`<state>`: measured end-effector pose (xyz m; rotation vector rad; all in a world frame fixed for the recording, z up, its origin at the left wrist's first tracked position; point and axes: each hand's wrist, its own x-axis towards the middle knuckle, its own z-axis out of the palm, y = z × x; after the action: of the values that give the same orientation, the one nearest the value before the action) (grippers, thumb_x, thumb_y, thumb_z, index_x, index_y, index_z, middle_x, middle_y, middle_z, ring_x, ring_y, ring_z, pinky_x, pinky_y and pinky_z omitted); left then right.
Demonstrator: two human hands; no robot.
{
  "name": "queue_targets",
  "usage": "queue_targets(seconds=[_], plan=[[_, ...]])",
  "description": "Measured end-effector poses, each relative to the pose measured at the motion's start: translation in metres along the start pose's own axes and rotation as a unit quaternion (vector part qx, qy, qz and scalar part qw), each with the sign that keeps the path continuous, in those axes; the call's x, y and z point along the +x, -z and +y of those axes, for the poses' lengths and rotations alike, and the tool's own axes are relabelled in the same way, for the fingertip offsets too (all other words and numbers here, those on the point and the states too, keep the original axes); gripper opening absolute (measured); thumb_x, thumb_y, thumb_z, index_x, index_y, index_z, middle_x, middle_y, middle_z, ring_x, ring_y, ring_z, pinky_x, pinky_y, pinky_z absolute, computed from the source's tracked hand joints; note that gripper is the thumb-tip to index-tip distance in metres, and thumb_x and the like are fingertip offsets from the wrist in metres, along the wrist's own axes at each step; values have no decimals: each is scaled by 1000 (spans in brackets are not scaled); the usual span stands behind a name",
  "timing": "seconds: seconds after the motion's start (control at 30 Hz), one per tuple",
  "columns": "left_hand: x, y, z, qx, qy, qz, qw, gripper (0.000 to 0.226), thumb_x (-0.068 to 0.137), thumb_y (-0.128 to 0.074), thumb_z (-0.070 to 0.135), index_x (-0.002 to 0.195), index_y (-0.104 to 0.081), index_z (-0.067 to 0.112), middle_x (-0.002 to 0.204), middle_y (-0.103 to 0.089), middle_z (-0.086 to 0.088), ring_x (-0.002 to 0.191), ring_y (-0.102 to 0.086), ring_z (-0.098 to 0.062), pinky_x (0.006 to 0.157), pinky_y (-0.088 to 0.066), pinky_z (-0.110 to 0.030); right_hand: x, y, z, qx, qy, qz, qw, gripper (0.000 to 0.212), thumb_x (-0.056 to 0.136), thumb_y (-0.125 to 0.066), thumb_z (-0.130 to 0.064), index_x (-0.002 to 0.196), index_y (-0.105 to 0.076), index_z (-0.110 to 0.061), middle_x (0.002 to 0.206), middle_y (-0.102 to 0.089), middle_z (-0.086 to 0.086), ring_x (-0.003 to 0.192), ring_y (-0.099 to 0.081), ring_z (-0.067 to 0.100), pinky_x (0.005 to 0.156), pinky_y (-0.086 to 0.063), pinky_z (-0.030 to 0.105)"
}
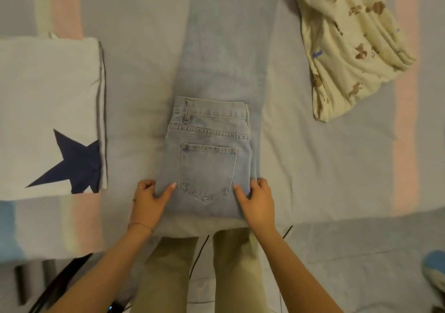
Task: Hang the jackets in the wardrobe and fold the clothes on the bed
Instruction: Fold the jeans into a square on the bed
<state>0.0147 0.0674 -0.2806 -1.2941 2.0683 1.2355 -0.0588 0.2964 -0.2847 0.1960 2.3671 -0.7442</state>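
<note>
My left grip and right grip each grasp a side of the folded jeans, thumbs on top, probably keeping the 2 layers square on the bed.

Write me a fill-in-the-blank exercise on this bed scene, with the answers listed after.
1. The left hand and right hand both grip the near fold of the light blue ____.
2. The folded white garment shows a navy ____.
3. The crumpled cream garment lies on the person's ____ side.
Answers: jeans; star; right.
</note>
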Motion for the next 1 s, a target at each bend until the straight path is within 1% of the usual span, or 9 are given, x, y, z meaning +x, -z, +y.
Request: queue_targets(seconds=[0.17, 0.3, 0.43, 0.53, 0.6, 0.73, 0.8, 0.9, 1.0], plan=[[-8, 15, -18, -8, -30, -58, 998, 30, 82, -69, 32, 68, -56, 9, 86, -57, -11, 78, -55, -23, 72, -42, -20, -19, -17, 10, 88, -74, 39, 993, 50, 85, -59, -53, 97, -71, -6, 116, -48, 5, 110, -48, 26, 95, -44, 40], [-17, 10, -21, -49, -27, -83, 995, 19, 88, -62, 22, 100, -62, 7, 92, -63, -4, 90, -58, -21, 70, -41, -16, -28, -25, 8, 140, -99, 101, 980, 37, 85, -66, -42, 92, -65, -6, 107, -43, -1, 101, -51, 25, 91, -46, 39], [-26, 4, -23, -97, -57, -15, 994, 27, 85, -65, 21, 104, -48, 13, 92, -57, 0, 94, -58, -23, 69, -44, -17, -37, -24, 3, -11, 64, 210, 976, 62, 79, -72, -45, 125, -50, -10, 126, -47, 9, 116, -47, 27, 100, -41, 41], [-36, 2, -20, -136, -110, -1, 985, 50, 84, -61, 30, 127, -35, 29, 93, -60, -3, 88, -60, -9, 73, -48, -22, -39, -31, 7, -199, 283, 71, 936, 94, 73, -69, -59, 148, -30, -18, 153, -28, 8, 142, -23, 26, 115, -18, 42], [-42, 4, -15, -118, -174, -5, 978, 55, 88, -58, 34, 136, -32, 39, 101, -62, 1, 91, -58, 1, 80, -50, -21, -39, -35, 17, -312, 328, 37, 891, 100, 71, -78, -39, 151, -21, -24, 158, -19, 6, 145, -16, 29, 116, -14, 46], [-42, 20, 0, -6, -305, -47, 951, 49, 91, -46, 45, 136, -29, 54, 118, -55, 19, 98, -56, 6, 88, -41, -5, -28, -17, 19, -305, 312, 110, 893, 76, 70, -64, 5, 140, -46, -17, 141, -50, 8, 123, -54, 30, 102, -45, 40], [-35, 32, 11, 43, -268, -75, 960, 48, 93, -51, 31, 134, -34, 49, 123, -55, 11, 105, -55, -3, 90, -41, -12, -25, 8, -6, -321, 328, 83, 885, 64, 63, -73, 4, 124, -63, -14, 121, -66, 7, 97, -69, 28, 76, -56, 34], [-27, 51, 38, 113, -142, -152, 971, 43, 91, -54, 14, 130, -50, 31, 126, -56, -7, 99, -57, -21, 84, -44, -24, -24, 53, -58, -417, 270, -115, 860, 35, 86, -56, -16, 120, -62, -25, 108, -68, 2, 94, -64, 25, 65, -44, 31], [-23, 76, 74, 177, -39, -296, 938, 24, 91, -53, 15, 111, -64, 24, 83, -57, -7, 62, -48, -14, 53, -44, -21, -22, 89, -103, -429, 220, -240, 843, 15, 85, -51, -15, 88, -66, -12, 78, -59, 4, 72, -54, 23, 53, -34, 27]])
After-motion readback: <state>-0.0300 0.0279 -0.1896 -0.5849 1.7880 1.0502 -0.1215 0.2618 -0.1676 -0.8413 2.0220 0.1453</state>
